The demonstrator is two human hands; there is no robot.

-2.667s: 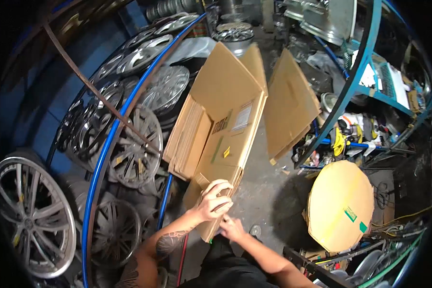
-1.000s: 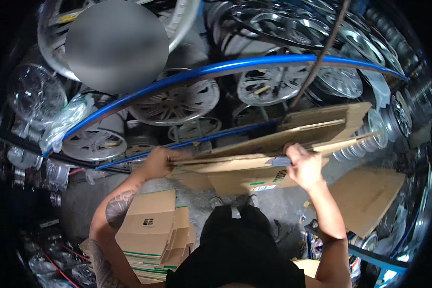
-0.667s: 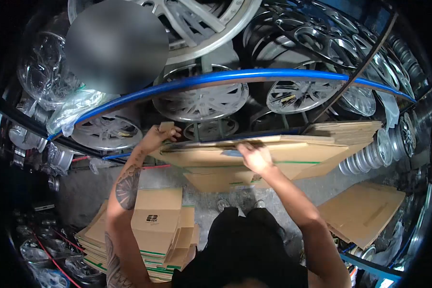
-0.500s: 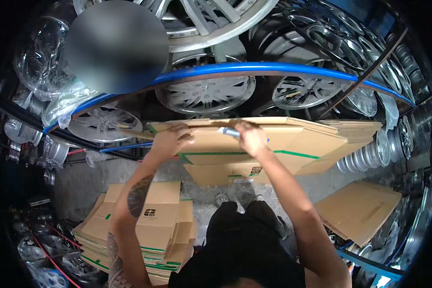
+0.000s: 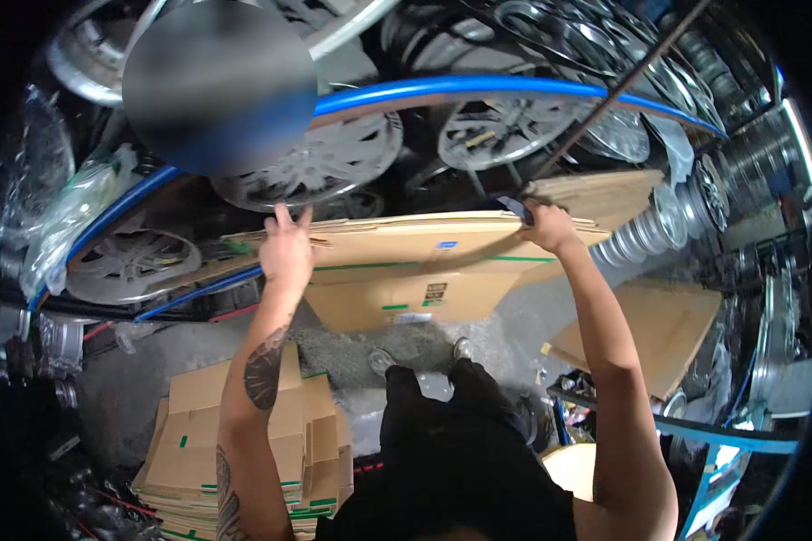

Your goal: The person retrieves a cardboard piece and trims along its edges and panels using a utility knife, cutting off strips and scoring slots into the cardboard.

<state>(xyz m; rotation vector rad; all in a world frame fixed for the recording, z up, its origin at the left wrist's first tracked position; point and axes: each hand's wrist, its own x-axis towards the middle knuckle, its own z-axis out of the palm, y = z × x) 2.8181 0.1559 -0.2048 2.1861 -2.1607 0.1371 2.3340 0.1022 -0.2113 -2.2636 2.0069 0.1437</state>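
Observation:
A flattened cardboard box (image 5: 370, 284) with green tape strips stands in front of me, its upper edge below the wheel rack. My left hand (image 5: 287, 252) is at the left part of that edge, fingers stretched apart and reaching over it. Toward the right end of the edge, my right hand (image 5: 552, 227) is closed around a slim grey-blue tool (image 5: 517, 209). The tool's exact kind is unclear. More brown cardboard (image 5: 604, 198) leans behind the right hand.
A blue rack bar (image 5: 460, 86) crosses ahead, with alloy wheels (image 5: 505, 131) behind and below it. Stacked flattened boxes (image 5: 207, 424) lie at lower left. A cardboard sheet (image 5: 650, 334) lies at right, near silver rims (image 5: 641, 234) and a blue metal frame (image 5: 722, 433).
My right hand has moved right along the cardboard's upper edge with the tool. My left hand has shifted left, its fingers now spread. The view has turned somewhat to the right.

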